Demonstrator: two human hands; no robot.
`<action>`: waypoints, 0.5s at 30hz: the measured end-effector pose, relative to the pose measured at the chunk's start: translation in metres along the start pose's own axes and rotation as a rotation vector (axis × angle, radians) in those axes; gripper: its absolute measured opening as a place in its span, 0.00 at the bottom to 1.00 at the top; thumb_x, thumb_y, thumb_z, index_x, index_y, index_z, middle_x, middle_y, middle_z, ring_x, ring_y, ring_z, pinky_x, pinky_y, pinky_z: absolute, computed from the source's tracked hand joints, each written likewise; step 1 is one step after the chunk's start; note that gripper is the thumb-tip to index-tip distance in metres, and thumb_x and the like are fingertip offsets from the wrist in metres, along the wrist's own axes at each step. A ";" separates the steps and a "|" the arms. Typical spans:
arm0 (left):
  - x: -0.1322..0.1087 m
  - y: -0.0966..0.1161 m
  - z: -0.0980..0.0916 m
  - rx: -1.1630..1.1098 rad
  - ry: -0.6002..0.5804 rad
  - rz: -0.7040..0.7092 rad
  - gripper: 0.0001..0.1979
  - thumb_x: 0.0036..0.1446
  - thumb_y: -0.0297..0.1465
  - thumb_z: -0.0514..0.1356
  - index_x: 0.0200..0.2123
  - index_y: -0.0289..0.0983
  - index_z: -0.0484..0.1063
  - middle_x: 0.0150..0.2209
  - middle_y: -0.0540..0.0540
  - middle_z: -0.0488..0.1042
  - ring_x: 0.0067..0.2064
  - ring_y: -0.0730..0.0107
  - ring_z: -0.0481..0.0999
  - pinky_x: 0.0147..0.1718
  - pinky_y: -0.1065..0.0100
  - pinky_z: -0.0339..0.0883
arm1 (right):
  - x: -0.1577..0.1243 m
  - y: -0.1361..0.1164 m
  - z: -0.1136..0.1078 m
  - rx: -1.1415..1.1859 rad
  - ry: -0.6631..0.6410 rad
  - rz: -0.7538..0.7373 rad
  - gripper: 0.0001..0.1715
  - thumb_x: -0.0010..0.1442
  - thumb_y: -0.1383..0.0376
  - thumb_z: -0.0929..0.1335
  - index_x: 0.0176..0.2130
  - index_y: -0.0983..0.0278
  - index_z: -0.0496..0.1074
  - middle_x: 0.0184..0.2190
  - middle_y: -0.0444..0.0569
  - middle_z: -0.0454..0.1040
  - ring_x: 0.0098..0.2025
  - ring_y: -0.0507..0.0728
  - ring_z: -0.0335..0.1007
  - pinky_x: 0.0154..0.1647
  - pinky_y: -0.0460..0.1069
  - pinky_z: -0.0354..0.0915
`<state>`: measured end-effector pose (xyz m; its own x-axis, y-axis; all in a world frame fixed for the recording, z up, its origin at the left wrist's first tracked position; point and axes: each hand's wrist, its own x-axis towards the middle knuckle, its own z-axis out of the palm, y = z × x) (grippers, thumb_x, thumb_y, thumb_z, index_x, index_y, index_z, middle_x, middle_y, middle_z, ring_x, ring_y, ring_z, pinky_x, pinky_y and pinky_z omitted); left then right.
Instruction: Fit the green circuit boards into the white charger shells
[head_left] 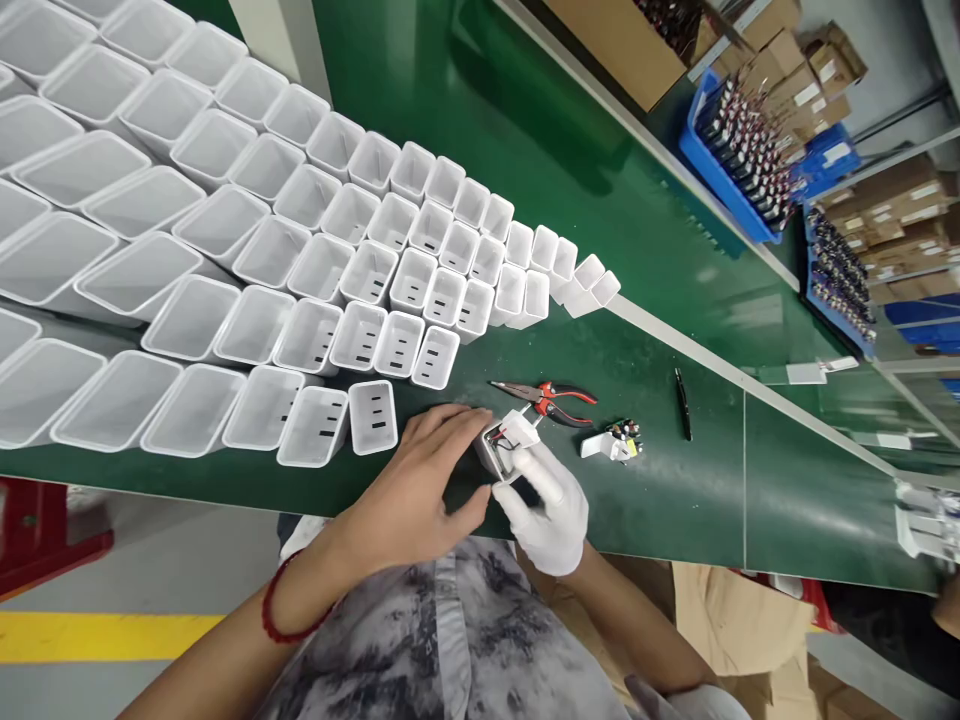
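Note:
My bare left hand point(420, 485) steadies a small white plastic housing point(489, 458) at the table's front edge, fingers along its far side and thumb near its front corner. In my right hand point(551, 510), which wears a white glove, thumb and fingers close on a white plastic piece point(519, 430) over the housing's open mouth. Dark and red wires show inside the housing; the glove hides part of it. Just beyond lie red-handled long-nose pliers point(546, 398). To the right rests a small cluster of white and dark parts point(615, 442).
Rows of open white housings point(322, 265) fill the left side of the green table point(600, 350). A black pen point(682, 404) lies to the right. Blue trays point(724, 170) of small parts stand at the back right, near cardboard boxes point(795, 75).

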<state>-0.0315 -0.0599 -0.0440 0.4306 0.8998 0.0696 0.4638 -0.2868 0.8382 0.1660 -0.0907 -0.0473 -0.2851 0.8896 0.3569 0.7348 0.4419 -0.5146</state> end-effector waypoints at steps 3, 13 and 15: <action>0.009 0.002 0.001 -0.068 0.049 -0.113 0.19 0.67 0.34 0.51 0.58 0.36 0.67 0.53 0.41 0.75 0.56 0.57 0.68 0.53 0.53 0.62 | -0.001 -0.002 0.004 0.404 0.006 0.245 0.25 0.61 0.65 0.70 0.57 0.56 0.67 0.56 0.56 0.73 0.57 0.62 0.72 0.57 0.61 0.69; 0.016 0.007 0.017 0.029 0.178 -0.161 0.17 0.68 0.33 0.50 0.53 0.40 0.74 0.45 0.45 0.78 0.47 0.59 0.71 0.43 0.56 0.61 | 0.035 -0.008 0.005 0.881 -0.140 0.747 0.24 0.60 0.54 0.71 0.52 0.61 0.68 0.51 0.54 0.76 0.51 0.59 0.74 0.54 0.57 0.71; 0.016 0.006 0.016 0.021 0.164 -0.163 0.17 0.68 0.33 0.50 0.54 0.41 0.74 0.45 0.45 0.78 0.47 0.59 0.70 0.44 0.55 0.61 | 0.038 -0.009 0.005 0.895 -0.163 0.781 0.27 0.58 0.53 0.72 0.53 0.61 0.67 0.49 0.53 0.76 0.48 0.58 0.75 0.51 0.55 0.72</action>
<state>-0.0093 -0.0527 -0.0464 0.2178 0.9757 0.0230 0.5333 -0.1387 0.8345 0.1460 -0.0604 -0.0333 -0.0745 0.9288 -0.3630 0.0734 -0.3579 -0.9309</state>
